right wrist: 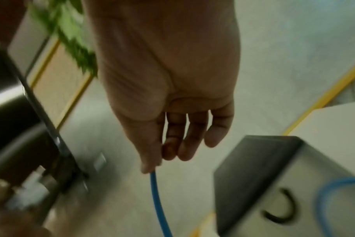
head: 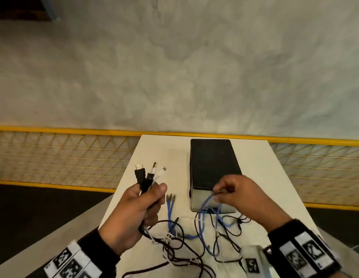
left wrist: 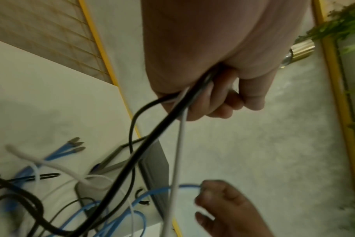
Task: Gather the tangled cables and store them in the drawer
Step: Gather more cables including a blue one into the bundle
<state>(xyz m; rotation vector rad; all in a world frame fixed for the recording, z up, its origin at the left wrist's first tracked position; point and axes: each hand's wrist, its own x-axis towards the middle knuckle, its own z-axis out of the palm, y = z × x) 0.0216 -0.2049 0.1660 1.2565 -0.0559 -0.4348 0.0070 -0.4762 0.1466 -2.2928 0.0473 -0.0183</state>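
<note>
My left hand (head: 143, 205) grips a bundle of black and white cables (head: 147, 178), their plugs sticking up above the fist. In the left wrist view the same cables (left wrist: 172, 118) run out of my left hand (left wrist: 211, 97) down to the tangle. My right hand (head: 226, 192) pinches the end of a blue cable (head: 204, 203) just in front of the drawer box (head: 212, 163). In the right wrist view, thumb and forefinger of my right hand (right wrist: 158, 158) hold that blue cable (right wrist: 156, 192). A tangle of black, white and blue cables (head: 186, 243) lies on the white table (head: 158, 149).
The drawer box has a black top and a grey front with a curved black handle (right wrist: 282, 210). Three blue plug ends (head: 170, 197) lie side by side on the table. A yellow-framed mesh fence (head: 64, 155) runs behind the table. A tagged card (head: 252, 264) lies near my right wrist.
</note>
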